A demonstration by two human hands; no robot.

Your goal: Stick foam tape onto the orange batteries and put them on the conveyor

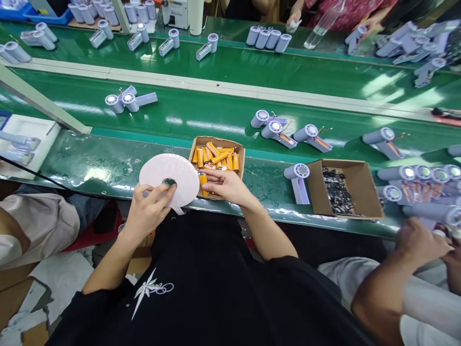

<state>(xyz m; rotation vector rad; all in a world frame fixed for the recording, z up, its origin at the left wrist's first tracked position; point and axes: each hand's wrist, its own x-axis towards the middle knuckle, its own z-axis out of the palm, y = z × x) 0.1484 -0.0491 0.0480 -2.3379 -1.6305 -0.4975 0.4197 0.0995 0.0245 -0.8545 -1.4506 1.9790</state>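
Observation:
My left hand (147, 211) is closed on a large flat roll of white tape (169, 166), its fingers at the hole in the middle. A short loose tail of tape hangs from the roll's lower edge. Just to the right, a small cardboard box (242, 166) contains several orange cylindrical batteries (216, 156). My right hand (230, 186) reaches over the front of this box, thumb and fingers pinching one orange battery (203, 183), which stands roughly upright beside the roll.
A green conveyor belt (201, 115) runs behind the bench, carrying lilac fan-like units (130, 102). On the right stands a cardboard box (372, 192) of small black parts, with a lilac unit (298, 182) beside it. A co-worker's hand (419, 242) works at far right; others sit opposite.

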